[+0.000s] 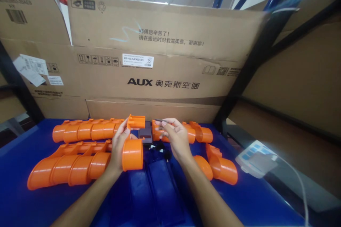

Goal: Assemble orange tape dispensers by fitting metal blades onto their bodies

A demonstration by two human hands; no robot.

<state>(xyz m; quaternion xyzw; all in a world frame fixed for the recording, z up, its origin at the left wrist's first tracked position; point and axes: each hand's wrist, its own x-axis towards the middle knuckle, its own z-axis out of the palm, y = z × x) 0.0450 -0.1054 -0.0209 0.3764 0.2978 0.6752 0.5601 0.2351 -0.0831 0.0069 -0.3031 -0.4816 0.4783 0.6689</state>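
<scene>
My left hand [119,146] is wrapped round an orange plastic part [132,154], which has a wide round cup at the bottom and a smaller tube at the top. To its right, my right hand [174,134] pinches a thin dark piece [159,120], apart from the orange part. Beyond and between the hands a dark flat device [145,133] lies on the blue surface. Small black pieces [161,148] lie below it, partly blurred.
Rows of similar orange parts [84,130] stand left and right on the blue table [16,163]. Blue flat pieces [162,184] lie at the front middle. A white-and-blue device [257,158] with a cable is at the right. Cardboard [106,88] rises behind.
</scene>
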